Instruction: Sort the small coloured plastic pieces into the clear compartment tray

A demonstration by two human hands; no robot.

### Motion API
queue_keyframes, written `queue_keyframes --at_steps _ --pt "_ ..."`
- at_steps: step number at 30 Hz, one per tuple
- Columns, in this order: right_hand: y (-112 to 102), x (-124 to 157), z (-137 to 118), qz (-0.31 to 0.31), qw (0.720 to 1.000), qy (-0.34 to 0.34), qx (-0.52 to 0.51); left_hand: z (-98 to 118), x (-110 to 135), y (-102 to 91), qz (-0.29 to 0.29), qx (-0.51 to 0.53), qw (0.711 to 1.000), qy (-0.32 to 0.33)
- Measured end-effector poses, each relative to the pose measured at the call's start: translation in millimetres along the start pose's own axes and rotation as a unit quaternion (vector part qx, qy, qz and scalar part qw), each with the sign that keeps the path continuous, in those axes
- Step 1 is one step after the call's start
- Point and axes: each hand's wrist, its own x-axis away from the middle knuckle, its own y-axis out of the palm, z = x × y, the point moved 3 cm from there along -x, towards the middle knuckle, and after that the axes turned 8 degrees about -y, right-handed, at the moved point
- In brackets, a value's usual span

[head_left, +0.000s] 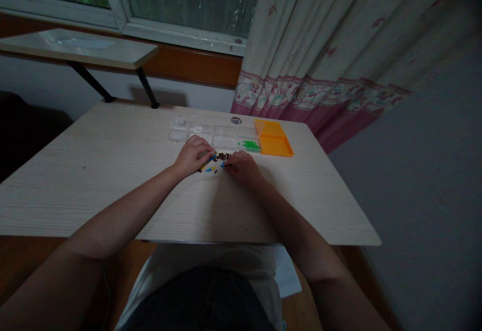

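Small brown pieces lie in a loose pile on the table between my two hands, with a few blue pieces and yellow ones scattered in front. At the pile's left edge is my left hand, its thumb and forefinger drawn together; blue and yellow bits show by the fingertips. My right hand reaches in from the other side with bent, closed fingers, close to a blue bit. What either hand pinches is too small to make out. Behind the hands stands a clear compartment tray, where green pieces fill part of the front right compartment.
An open orange box adjoins the tray's right end. A dark round object is at the tray's back edge. The pale wooden table carries a raised shelf at the back left. A curtain hangs behind the right side.
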Motion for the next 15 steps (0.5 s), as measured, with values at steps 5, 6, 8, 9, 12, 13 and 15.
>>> queue_keyframes --at_steps 5,6,8,9,12,13,15 --pt "0.0 -0.6 0.4 0.006 1.0 0.008 -0.015 0.8 0.0 -0.3 0.002 0.0 1.0 0.004" --pt "0.2 -0.6 0.8 0.01 1.0 0.012 -0.021 1.0 0.0 -0.3 0.002 0.0 1.0 0.007" --pt "0.9 -0.3 1.7 0.018 0.999 0.018 -0.032 0.8 0.1 0.0 0.004 -0.002 1.0 0.013" --pt "1.4 -0.2 2.1 0.021 0.999 0.019 -0.036 0.5 0.1 0.4 0.004 -0.003 1.0 0.016" --pt "2.6 0.0 3.5 0.036 0.998 0.016 -0.041 -1.0 -0.2 1.5 0.005 -0.003 1.0 0.026" --pt "2.9 0.0 4.1 0.043 0.998 0.015 -0.044 -1.2 -0.3 1.8 0.005 -0.003 1.0 0.03" --pt "3.6 0.0 5.9 0.063 0.996 0.015 -0.06 -0.6 -0.5 2.3 -0.006 0.001 0.999 0.042"
